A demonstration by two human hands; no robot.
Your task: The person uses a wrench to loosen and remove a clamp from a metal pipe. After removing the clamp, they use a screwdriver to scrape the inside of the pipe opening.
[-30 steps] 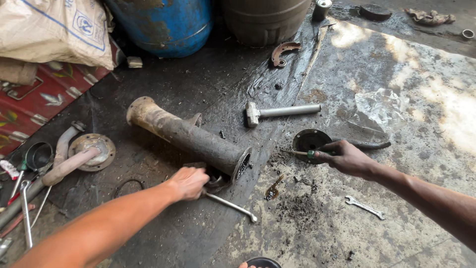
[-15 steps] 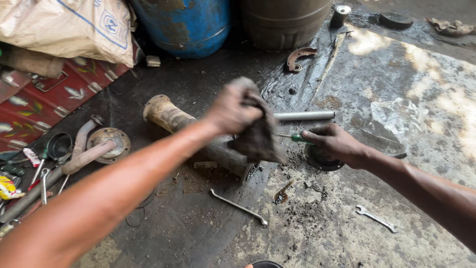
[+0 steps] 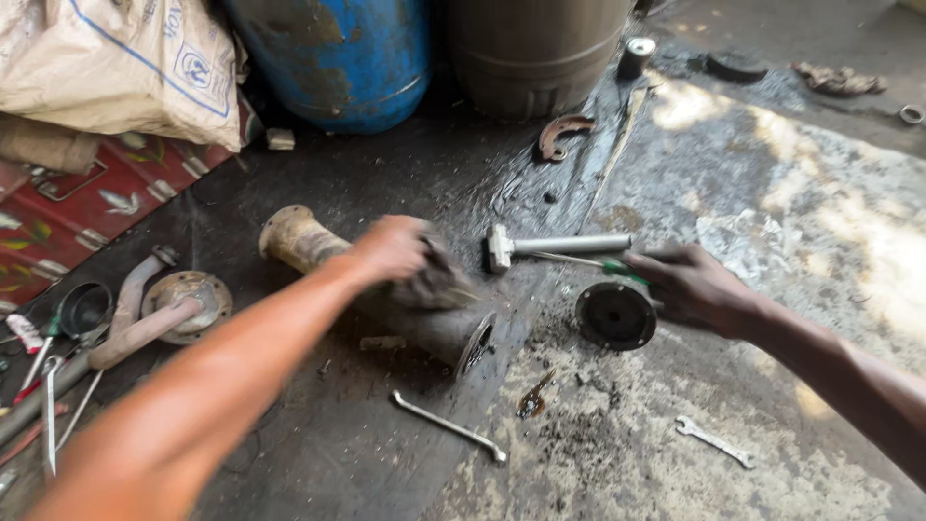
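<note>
A rusty flanged metal tube [image 3: 299, 241] lies on the oily floor. My left hand [image 3: 391, 249] presses a dirty rag [image 3: 439, 280] onto the middle of that tube. My right hand [image 3: 690, 285] grips a green-handled screwdriver [image 3: 579, 260], whose thin shaft points left. Just below the right hand sits a round black hub part [image 3: 614, 315]. A steel hammer-like tool [image 3: 555, 245] lies right behind the screwdriver.
A bent wrench [image 3: 449, 425] and a small spanner [image 3: 714, 441] lie on the floor in front. A blue drum [image 3: 338, 58], a grey drum [image 3: 535, 48] and a sack [image 3: 106, 68] stand behind. Pipes and tools [image 3: 125, 318] lie at the left, and a brake shoe [image 3: 562, 133] farther back.
My left hand picked up the rag from near the tube's flange, lifted it, and now rubs it on the tube. My right hand stayed by the black hub with the screwdriver.
</note>
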